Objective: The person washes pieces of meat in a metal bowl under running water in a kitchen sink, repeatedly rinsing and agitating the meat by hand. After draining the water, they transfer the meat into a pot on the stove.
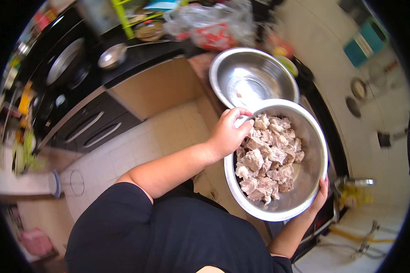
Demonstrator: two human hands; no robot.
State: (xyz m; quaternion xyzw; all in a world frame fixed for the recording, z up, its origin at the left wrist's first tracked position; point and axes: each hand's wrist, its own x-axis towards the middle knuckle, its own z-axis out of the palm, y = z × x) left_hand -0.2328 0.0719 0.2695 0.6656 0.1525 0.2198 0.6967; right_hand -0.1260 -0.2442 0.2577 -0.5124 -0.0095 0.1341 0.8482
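A steel basin holds several chunks of pale brown meat that look cooked, heaped toward its left side. My left hand pinches the basin's upper left rim between thumb and fingers. Around the lower right side wraps my right hand, its fingertips at the rim and the rest partly hidden. Just beyond, a second steel basin sits on the counter, its near edge overlapped by the first. A small pale scrap lies in its bottom.
Plastic bags crowd the counter behind the basins. At the far left are a wok on the stove and a ladle. A faucet stands to the right, and utensils hang on the tiled wall.
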